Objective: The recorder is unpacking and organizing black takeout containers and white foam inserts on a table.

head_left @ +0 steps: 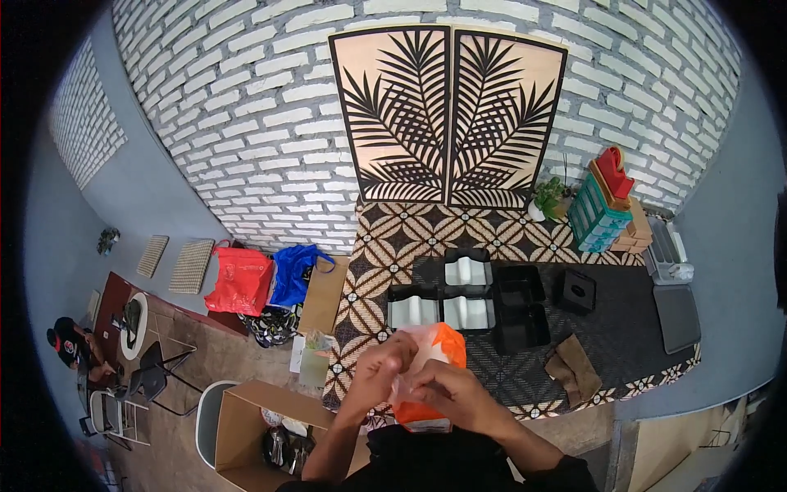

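The patterned surface sprawls widest, a cluster of black trays with pale inserts sitting on it. Nearer, right at its close edge, there's the orange-and-clear plastic bag, up between both hands! Right grip: thumb and fingers together, pinching the clear film. Left grip: curled tight, pinching the film just beside it.
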A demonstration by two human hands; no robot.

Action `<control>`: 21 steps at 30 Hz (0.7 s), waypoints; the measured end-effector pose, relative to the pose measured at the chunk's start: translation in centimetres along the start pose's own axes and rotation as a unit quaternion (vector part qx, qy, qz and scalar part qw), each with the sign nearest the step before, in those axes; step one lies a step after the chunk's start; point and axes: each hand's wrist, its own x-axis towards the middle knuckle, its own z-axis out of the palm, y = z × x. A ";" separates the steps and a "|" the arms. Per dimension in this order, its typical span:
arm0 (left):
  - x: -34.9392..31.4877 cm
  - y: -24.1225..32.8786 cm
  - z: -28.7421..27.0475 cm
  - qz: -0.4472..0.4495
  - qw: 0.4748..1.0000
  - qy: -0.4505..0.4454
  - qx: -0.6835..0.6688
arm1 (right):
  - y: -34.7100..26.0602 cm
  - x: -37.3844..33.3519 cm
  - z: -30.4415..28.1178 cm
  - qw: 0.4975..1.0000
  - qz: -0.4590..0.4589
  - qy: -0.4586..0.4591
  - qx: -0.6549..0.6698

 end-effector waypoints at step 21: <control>-0.6 1.1 1.9 0.133 0.960 0.069 0.235 | 0.3 -0.4 1.3 0.920 -0.249 0.055 -0.296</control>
